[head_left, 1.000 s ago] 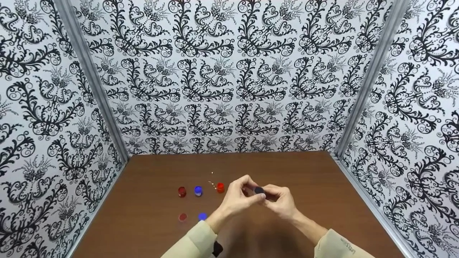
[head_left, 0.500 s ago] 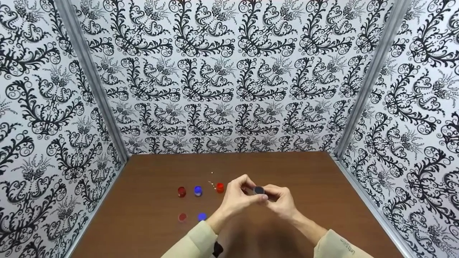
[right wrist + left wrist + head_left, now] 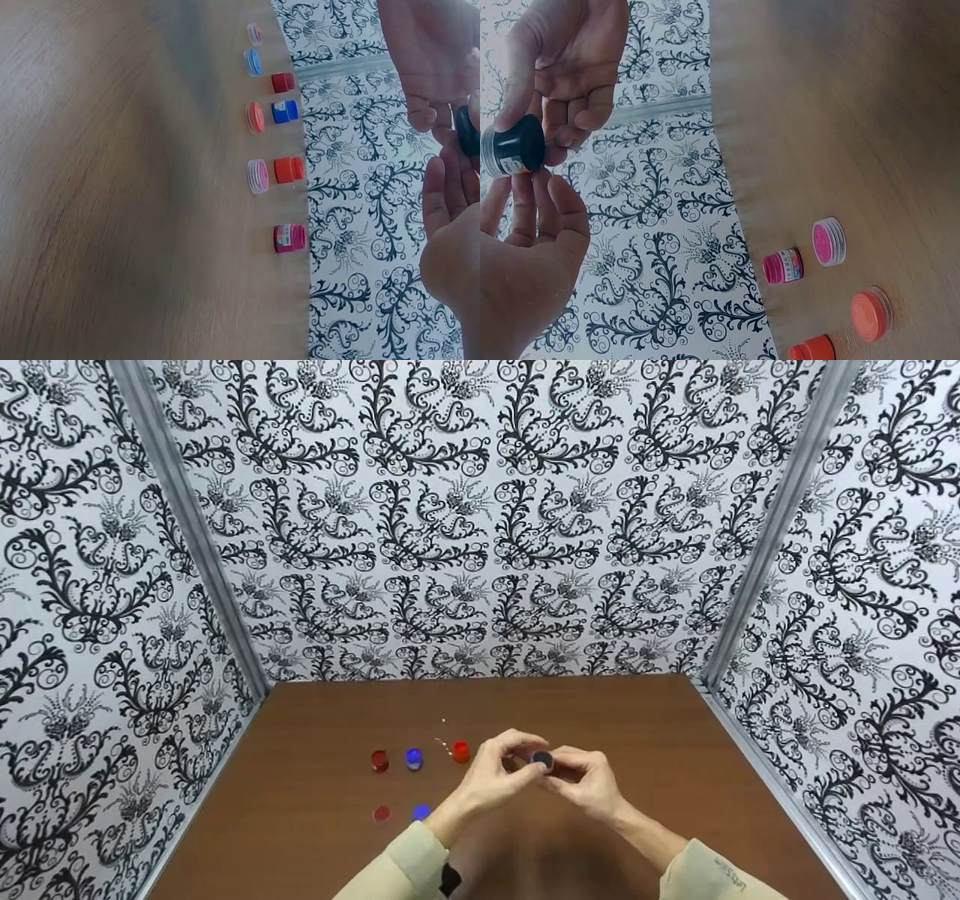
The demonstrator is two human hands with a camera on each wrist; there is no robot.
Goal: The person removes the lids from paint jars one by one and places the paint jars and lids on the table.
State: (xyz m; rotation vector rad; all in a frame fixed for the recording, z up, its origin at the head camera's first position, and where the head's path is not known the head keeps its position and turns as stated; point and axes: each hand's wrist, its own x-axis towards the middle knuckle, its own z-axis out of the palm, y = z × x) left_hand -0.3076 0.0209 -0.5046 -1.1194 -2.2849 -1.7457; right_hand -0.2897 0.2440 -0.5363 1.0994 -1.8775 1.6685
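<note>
In the head view, my left hand (image 3: 496,771) and right hand (image 3: 589,784) meet above the table around a small dark paint jar (image 3: 541,761). The jar (image 3: 517,146) has a clear ridged lid on it and a label on its side. In the left wrist view, the right hand (image 3: 574,67) pinches it from above with its thumb, while the left hand's (image 3: 536,259) fingers curl close against its other side. The right wrist view cuts off most of the jar (image 3: 469,131).
Open paint jars stand in a row: dark red (image 3: 380,761), blue (image 3: 414,759), red-orange (image 3: 461,751) and pink (image 3: 783,267). Their lids lie nearer me: dark red (image 3: 382,814), blue (image 3: 421,812), orange (image 3: 871,313), pink (image 3: 829,241). Patterned walls enclose the table (image 3: 322,712).
The dark jar's round top has tipped slightly more into view. My left thumb and forefinger have shifted their grip around it; the right hand stays nearly still. The other jars have not moved.
</note>
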